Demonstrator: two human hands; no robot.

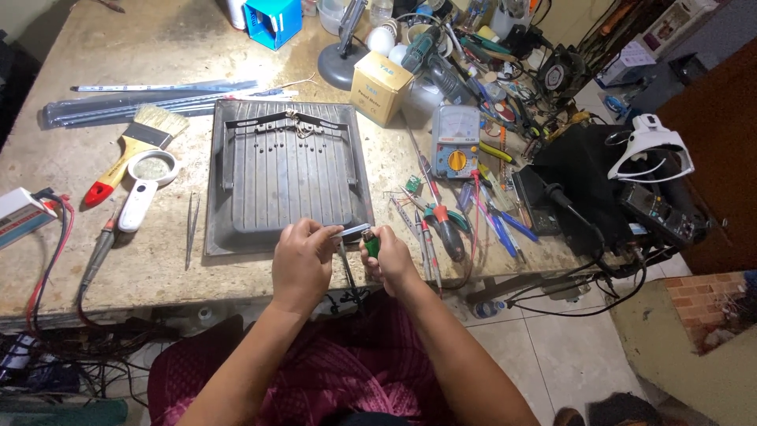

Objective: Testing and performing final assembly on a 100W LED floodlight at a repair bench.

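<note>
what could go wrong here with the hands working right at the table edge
The right hand grips a green-handled tool and the left hand steadies a small metal piece at the edge of the table; a slip could drop it onto the lap. The screwdrivers and loose wires nearby could get knocked or snagged.
</note>
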